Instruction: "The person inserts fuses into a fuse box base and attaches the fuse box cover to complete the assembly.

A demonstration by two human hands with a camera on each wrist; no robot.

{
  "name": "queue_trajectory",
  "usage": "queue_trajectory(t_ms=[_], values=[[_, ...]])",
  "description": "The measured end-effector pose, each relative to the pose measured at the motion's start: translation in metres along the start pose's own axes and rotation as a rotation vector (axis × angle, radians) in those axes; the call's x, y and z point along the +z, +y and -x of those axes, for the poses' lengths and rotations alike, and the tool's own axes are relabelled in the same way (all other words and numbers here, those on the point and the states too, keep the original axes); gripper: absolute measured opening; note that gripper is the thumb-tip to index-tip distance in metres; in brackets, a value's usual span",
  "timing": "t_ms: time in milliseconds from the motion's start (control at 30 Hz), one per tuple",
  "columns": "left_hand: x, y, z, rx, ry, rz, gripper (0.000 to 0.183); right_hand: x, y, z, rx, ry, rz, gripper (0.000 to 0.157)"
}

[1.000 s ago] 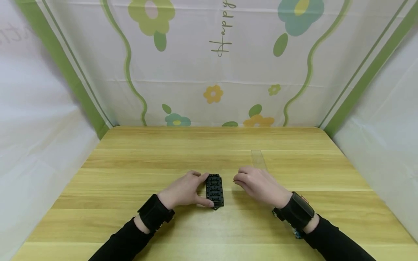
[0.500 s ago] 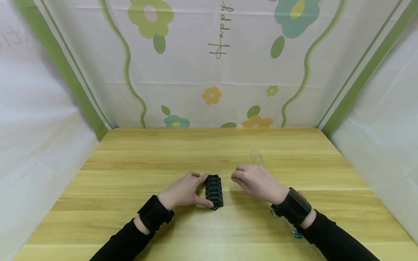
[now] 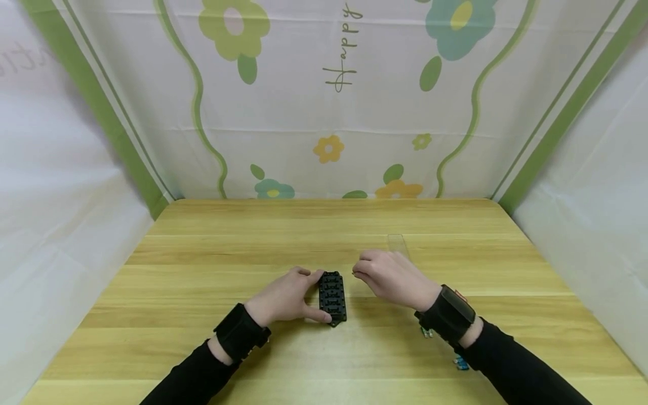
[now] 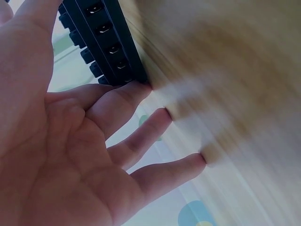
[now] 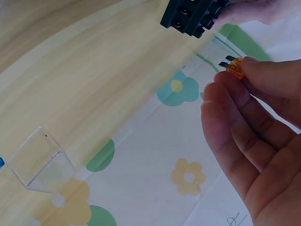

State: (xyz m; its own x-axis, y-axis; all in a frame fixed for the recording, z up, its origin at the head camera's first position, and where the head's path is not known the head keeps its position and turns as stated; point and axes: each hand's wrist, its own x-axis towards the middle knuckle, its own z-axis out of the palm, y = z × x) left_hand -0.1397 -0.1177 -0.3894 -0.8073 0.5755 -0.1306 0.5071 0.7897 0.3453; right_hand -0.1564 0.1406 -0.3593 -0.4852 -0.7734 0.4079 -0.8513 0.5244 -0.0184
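Between the two hands, on the wooden tabletop (image 3: 212,264), lies a black fuse holder (image 3: 332,297), a long block with rows of small sockets on its upper face, its length running away from the person. The left hand (image 3: 283,296) lies against the block's left side: the thumb reaches along its near end and the forefinger touches its far corner, so the block is pinched lightly between them, while the other fingers (image 4: 155,125) stretch out with their tips on the wood, as the left wrist view shows. Just to the right of the block, and apart from it, the right hand (image 3: 392,277) hovers above the tabletop with its fingers curled toward the block. In the right wrist view its thumb and forefinger pinch a small orange blade fuse (image 5: 234,66), whose two dark prongs stick out toward the holder's end. Just beyond the right hand, touching nothing, a small clear plastic box (image 3: 398,245) lies on the wood. Near the right forearm, below the black wrist strap (image 3: 448,313), a few small blue pieces (image 3: 462,363) lie on the tabletop; they are too small to tell exactly. Both arms wear black sleeves.
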Motion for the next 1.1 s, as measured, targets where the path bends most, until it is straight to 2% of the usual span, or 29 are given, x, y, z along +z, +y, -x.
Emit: queue_trajectory(t_ms=[633,1100], values=[[0.0,-0.002,-0.001,0.014,0.001,0.015,0.103,0.004,0.001,-0.022,0.012,-0.073,0.03,0.009],[-0.002,0.0,0.0,0.02,0.004,0.019,0.102,0.015,0.003,-0.038,0.018,-0.13,-0.035,0.007]])
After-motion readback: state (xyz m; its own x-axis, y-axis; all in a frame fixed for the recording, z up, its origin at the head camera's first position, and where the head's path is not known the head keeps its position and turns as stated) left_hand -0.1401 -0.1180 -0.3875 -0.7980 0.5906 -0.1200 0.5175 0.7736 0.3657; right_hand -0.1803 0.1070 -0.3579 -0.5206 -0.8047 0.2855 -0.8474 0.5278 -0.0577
